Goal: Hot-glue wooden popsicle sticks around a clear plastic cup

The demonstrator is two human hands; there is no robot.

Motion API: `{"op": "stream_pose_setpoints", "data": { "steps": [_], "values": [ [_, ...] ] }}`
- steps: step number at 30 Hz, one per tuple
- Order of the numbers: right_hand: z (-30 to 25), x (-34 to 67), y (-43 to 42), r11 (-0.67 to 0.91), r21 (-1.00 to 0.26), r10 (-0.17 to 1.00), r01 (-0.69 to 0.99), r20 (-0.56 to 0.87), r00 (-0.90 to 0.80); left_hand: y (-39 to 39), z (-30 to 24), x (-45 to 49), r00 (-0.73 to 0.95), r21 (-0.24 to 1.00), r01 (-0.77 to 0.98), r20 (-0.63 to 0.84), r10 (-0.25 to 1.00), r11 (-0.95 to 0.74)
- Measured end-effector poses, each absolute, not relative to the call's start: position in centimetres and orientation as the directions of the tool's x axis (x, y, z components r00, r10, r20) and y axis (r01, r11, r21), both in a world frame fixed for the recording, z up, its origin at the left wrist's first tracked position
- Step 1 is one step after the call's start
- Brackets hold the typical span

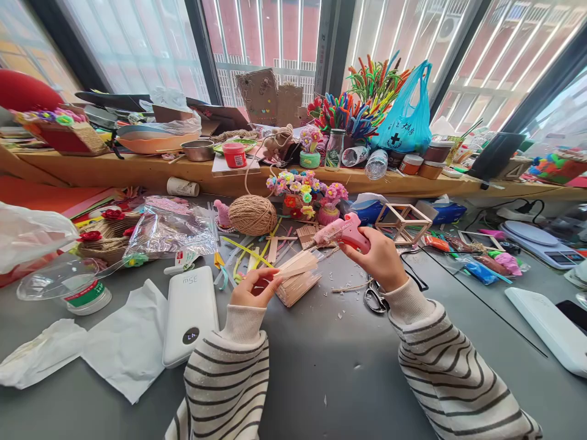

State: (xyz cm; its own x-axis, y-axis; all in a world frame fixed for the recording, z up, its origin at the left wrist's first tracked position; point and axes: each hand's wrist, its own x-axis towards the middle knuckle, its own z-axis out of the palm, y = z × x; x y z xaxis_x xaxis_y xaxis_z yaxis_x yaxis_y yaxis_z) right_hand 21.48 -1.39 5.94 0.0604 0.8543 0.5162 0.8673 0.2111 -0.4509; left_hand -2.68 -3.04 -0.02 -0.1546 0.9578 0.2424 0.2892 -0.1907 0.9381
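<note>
A glue gun [345,230] is being gripped by the right hand [380,258]; a flat stick [298,268] is being pinched by the left hand [252,288] above the tabletop [316,379]. For neat glue, steadiness is being needed.

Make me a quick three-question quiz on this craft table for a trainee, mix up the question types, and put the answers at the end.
1. Open question: What tool is the right hand holding?
2. True or false: In the picture, the ball of twine is to the left of the blue plastic bag.
3. Multiple choice: What is between the thumb and fingers of the left hand?
A) a glass bottle
B) a thin pale wooden strip
C) a kitchen scale

Key:
1. A pink glue gun.
2. True.
3. B.
</note>
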Motion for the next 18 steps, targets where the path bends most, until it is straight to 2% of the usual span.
{"op": "stream_pose_setpoints", "data": {
  "steps": [8, 12, 15, 18],
  "values": [
    [5.6, 19.7, -2.0, 0.314, -0.399, 0.822, 0.861, 0.568, -0.036, -3.2, 0.0, -2.4, -0.147, 0.964, 0.212, 0.193, 0.97, -0.16],
    [5.3, 19.4, -2.0, 0.312, -0.39, 0.82, 0.866, 0.572, -0.038, -3.2, 0.1, -2.6, -0.12, 0.952, 0.241, 0.222, 0.968, -0.188],
    [5.2, 19.7, -1.8, 0.31, -0.391, 0.806, 0.867, 0.591, -0.021, -3.6, 0.3, -2.6, -0.121, 0.89, 0.327, 0.372, 0.92, -0.317],
    [5.3, 20.4, -1.6, 0.304, -0.391, 0.789, 0.869, 0.614, 0.0, -4.6, 0.2, -2.0, 0.012, 0.675, 0.446, 0.652, 0.758, -0.587]
  ]
}}
